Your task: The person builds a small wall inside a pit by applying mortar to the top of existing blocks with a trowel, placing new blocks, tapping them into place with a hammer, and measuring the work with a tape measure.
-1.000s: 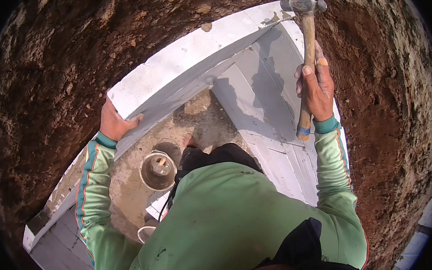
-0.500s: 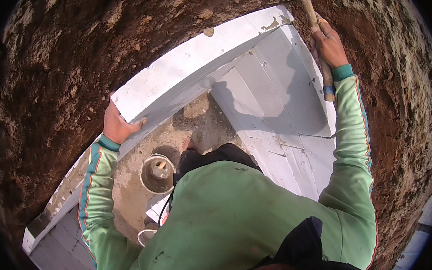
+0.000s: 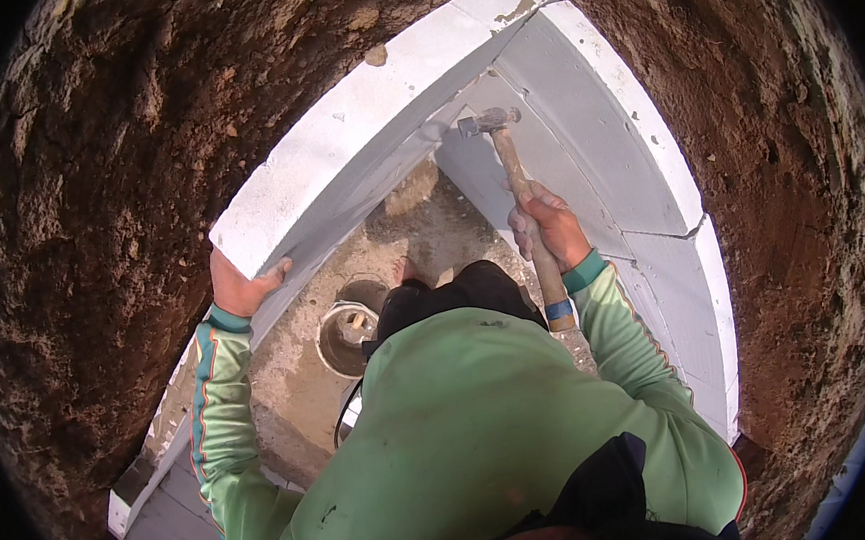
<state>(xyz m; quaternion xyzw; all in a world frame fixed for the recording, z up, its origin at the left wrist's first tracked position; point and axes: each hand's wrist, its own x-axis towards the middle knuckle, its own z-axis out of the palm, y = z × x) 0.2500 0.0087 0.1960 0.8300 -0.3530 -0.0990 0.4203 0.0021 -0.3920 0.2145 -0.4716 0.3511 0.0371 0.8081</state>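
Note:
My left hand (image 3: 243, 281) grips the near end of a white block (image 3: 342, 116) on the left wall, its thumb on the inner face and its fingers hidden behind. In my right hand (image 3: 554, 223) is a hammer (image 3: 508, 156) with a metal head and a wooden handle, a blue band near the handle's end. The hammer is inside the corner, in front of the right block wall (image 3: 584, 139), head pointing away from me. Grey mortar smears mark the block's far top end, where the two walls meet.
Brown earth banks (image 3: 96, 193) rise close behind both walls. A bucket (image 3: 330, 352) with something pale in it stands on the dirty floor (image 3: 296, 400) beside my legs. The left wall steps down to a lower course (image 3: 150, 460) nearer me. A small stone (image 3: 375, 55) lies on the block's outer edge.
My right hand has brought the hammer from outside the right wall into the space between the walls. My left hand keeps hold of the block's end. The view has shifted slightly.

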